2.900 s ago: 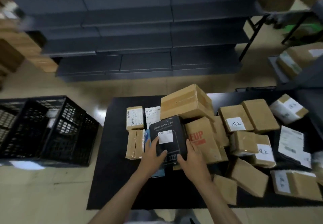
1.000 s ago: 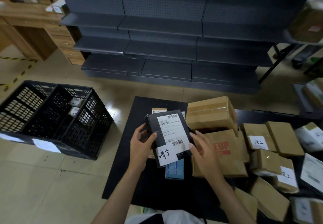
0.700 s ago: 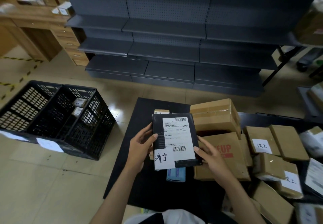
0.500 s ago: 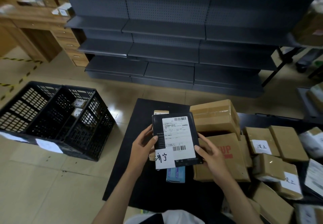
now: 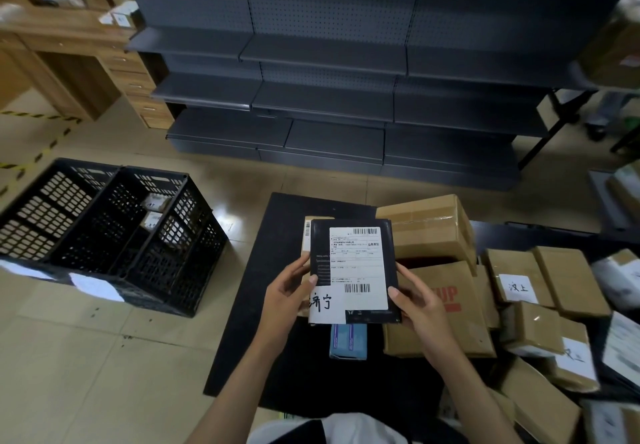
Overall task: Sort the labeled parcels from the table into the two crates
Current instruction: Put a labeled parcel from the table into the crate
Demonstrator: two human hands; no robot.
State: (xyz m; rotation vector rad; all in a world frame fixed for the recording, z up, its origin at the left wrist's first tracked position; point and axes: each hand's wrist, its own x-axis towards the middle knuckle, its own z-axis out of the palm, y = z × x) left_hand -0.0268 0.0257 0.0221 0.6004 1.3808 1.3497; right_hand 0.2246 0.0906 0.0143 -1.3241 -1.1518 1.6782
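A flat black box with a white shipping label and a handwritten tag is held upright above the black table. My left hand grips its left edge, thumb on the front. My right hand grips its lower right edge. Two black lattice crates stand side by side on the floor to the left; the right-hand one holds a couple of small labeled parcels. Several brown cardboard parcels with handwritten labels are piled on the table's right half.
A large taped carton rests on a brown carton with red print just right of my hands. A small blue box lies under the held box. Grey metal shelving stands behind the table, a wooden desk at far left.
The black box was lifted from the pile, turned over to its label side, and tilted upright. In the last half second it has barely moved.
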